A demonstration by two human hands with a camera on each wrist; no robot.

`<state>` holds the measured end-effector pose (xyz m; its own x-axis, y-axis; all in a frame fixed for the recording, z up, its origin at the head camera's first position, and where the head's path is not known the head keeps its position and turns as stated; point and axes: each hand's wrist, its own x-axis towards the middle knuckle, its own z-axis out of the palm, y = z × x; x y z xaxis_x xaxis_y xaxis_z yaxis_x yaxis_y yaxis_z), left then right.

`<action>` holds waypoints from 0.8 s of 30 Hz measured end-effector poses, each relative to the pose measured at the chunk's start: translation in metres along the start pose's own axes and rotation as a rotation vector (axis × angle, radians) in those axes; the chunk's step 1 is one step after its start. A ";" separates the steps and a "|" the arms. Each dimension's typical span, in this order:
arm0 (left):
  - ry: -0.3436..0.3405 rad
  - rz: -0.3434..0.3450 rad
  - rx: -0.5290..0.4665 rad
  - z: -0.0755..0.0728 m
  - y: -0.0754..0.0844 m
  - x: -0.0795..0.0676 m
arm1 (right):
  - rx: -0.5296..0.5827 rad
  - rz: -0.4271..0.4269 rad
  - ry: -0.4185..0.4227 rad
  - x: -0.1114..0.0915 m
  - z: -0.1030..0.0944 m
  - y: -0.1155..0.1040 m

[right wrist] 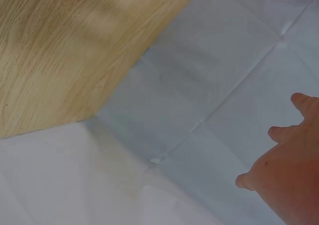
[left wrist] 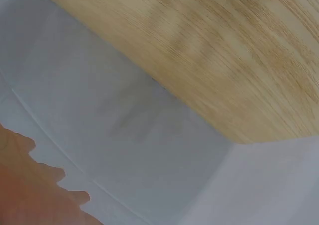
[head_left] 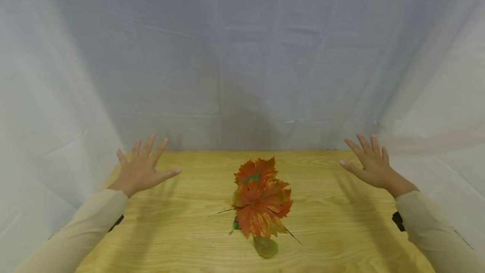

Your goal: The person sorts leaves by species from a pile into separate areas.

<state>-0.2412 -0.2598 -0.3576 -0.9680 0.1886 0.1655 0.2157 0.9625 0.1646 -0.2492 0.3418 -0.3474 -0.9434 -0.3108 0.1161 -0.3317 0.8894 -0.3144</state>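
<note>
A bunch of orange-red artificial maple leaves (head_left: 261, 201) lies at the middle of the wooden table, with thin dark stems poking out on both sides. One rounded green leaf (head_left: 266, 246) shows at its near end. Left of the bunch, my left hand (head_left: 142, 172) is held over the table with fingers spread and straight, holding nothing. My right hand (head_left: 373, 165) is spread the same way on the right side, also holding nothing. Both hands are well apart from the leaves. Each wrist view catches only part of its hand, the left (left wrist: 35, 185) and the right (right wrist: 289, 160).
The light wood table (head_left: 197, 231) ends at a back edge against a pale, creased sheet (head_left: 242, 75). Similar sheets hang on the left (head_left: 45, 96) and right (head_left: 443, 108). Shadows of both arms fall across the tabletop.
</note>
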 end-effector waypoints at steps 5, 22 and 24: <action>0.001 0.013 0.005 0.004 0.002 -0.001 | 0.016 -0.004 -0.004 -0.001 0.003 -0.002; -0.047 0.049 -0.273 0.076 0.050 -0.007 | 0.155 -0.069 0.020 -0.024 0.084 -0.028; -0.065 0.057 -0.315 0.088 0.058 -0.009 | 0.205 -0.083 0.007 -0.029 0.101 -0.035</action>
<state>-0.2309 -0.1885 -0.4348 -0.9573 0.2619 0.1224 0.2887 0.8444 0.4513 -0.2104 0.2861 -0.4348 -0.9131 -0.3768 0.1558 -0.4028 0.7738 -0.4888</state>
